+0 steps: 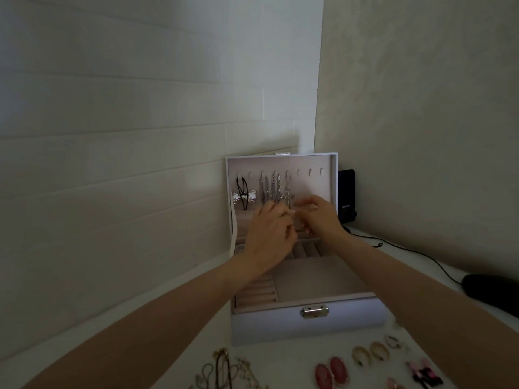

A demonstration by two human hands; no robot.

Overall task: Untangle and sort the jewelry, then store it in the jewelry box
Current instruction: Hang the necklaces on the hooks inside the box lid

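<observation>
Room: pale walls meet in a corner behind a white table [280, 357]
Box: white jewelry box [269, 327] stands open mid-table, its lid [314, 186] upright, beige lining inside
Grips: left grip [269, 234] and right grip [317, 217] meet before the lid's lower part, at 6 o'clock of the hung necklaces [273, 189], fingers curled, tips close together
Unclear: dim, blurred; whether either grip pinches a chain cannot be told
Necklaces: silver chains on hooks; bow pendant [245, 196] on black cord at their 9 o'clock
Loose pieces: tangled chains [224, 372] at the box's 7 o'clock, cut off by the frame edge; pink earrings [330, 370] and hoop earrings [370, 353] at 5 o'clock
</observation>
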